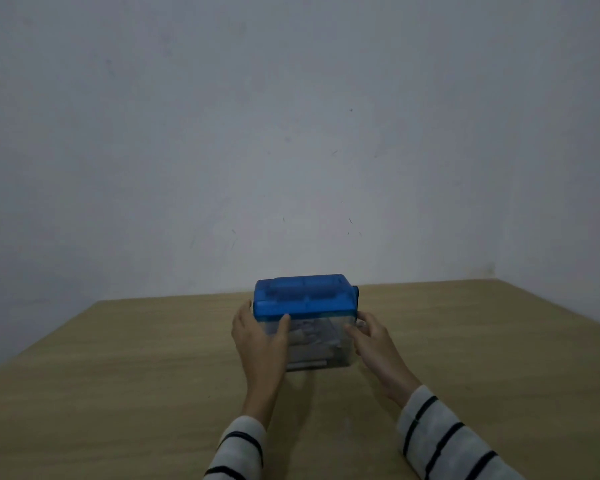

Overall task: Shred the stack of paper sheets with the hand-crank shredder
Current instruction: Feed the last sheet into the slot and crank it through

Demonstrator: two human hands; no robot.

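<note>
2 hands, left hand (257, 336) and right hand (369, 337), grip shredder (303, 303) sides.

Single head-worn view, wide-angle. Faces forward and slightly down across desk (118, 393) toward bare wall (291, 116). Close to hands (260, 336) at lower centre; wall fills upper half. No second view to compare.
</note>
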